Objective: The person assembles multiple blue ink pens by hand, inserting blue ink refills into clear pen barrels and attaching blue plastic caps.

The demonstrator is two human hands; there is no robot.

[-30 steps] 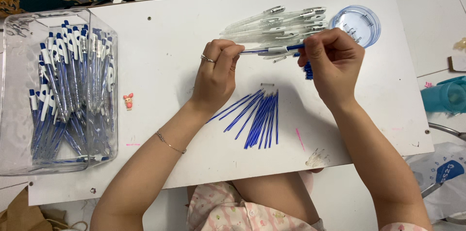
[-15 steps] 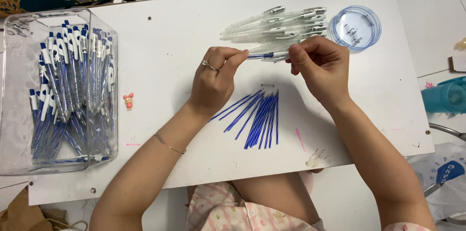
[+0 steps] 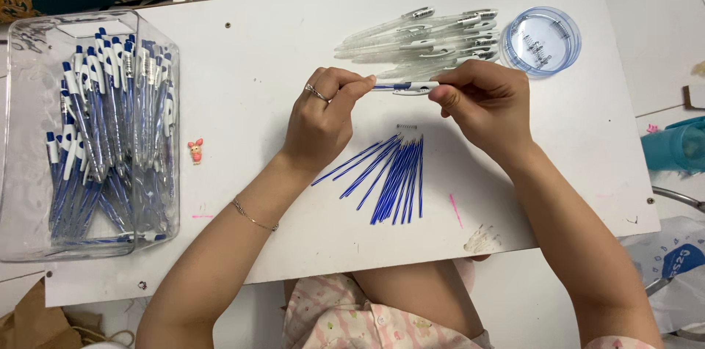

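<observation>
White table [image 3: 242, 63]: both hands pinch a clear, blue-tipped pen [image 3: 407, 87] level.

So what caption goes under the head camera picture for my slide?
Two hands, left hand and right hand, hold one pen above blue refills on a white table.

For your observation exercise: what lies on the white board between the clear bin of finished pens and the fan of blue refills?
In the head view, between the clear bin and the blue refills lie a small pink figurine and the left hand; otherwise bare white board.

Bare board [image 3: 242, 99] between bin [image 3: 158, 129], refills [image 3: 393, 173]
</observation>
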